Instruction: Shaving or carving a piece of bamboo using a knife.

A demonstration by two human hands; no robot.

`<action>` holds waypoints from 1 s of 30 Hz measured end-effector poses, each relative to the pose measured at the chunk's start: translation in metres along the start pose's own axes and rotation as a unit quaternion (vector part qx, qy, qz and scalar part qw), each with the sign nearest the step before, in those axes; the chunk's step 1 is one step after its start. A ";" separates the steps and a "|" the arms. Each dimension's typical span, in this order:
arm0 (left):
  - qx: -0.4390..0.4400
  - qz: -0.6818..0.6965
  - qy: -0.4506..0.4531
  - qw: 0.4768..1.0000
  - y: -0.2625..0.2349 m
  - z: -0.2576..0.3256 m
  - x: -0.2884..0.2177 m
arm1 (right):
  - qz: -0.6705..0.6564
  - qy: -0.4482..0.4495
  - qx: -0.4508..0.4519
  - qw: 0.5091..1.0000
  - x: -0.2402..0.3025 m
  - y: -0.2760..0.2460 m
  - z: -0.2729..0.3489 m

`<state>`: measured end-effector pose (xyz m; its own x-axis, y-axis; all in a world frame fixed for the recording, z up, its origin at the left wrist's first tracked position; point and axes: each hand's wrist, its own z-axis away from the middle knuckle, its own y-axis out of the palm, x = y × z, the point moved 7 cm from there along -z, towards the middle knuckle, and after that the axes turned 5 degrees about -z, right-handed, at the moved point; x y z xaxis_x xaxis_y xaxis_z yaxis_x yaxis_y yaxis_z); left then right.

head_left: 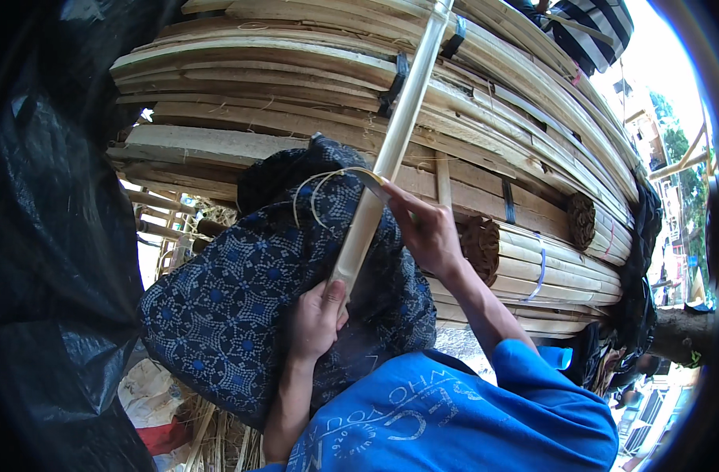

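A long pale bamboo strip (403, 110) slants from the top of the view down to my lap. My left hand (316, 322) is closed around its lower end, thumb on top. My right hand (429, 232) grips a knife (374, 186), whose short metal blade lies across the strip about midway along; the handle is hidden in the fingers. Thin curled shavings (312, 189) hang off the strip beside the blade. Under the strip, a dark blue patterned cloth (241, 291) covers my legs.
Stacked bamboo slats (249, 75), tied with black bands, fill the space ahead. Rolled slat bundles (556, 267) lie at the right. Black plastic sheeting (53, 259) hangs close on the left. Loose strips and scraps (210, 436) lie at the lower left.
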<state>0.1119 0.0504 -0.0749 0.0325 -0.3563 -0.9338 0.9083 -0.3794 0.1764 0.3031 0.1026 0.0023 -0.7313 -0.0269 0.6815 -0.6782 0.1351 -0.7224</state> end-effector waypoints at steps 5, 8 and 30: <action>0.017 0.004 -0.017 1.000 0.000 0.002 0.004 | -0.056 -0.050 -0.068 0.995 -0.011 -0.038 -0.022; 0.012 0.020 -0.023 0.999 -0.001 0.003 0.004 | -0.065 0.012 -0.159 0.985 -0.032 -0.073 -0.062; -0.005 -0.016 0.000 1.000 -0.001 0.001 0.001 | -0.010 0.039 -0.116 0.992 -0.066 -0.054 -0.065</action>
<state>0.1107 0.0495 -0.0755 0.0043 -0.3438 -0.9390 0.9127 -0.3823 0.1441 0.3929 0.1617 0.0043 -0.7031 0.0443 0.7097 -0.6515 0.3598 -0.6679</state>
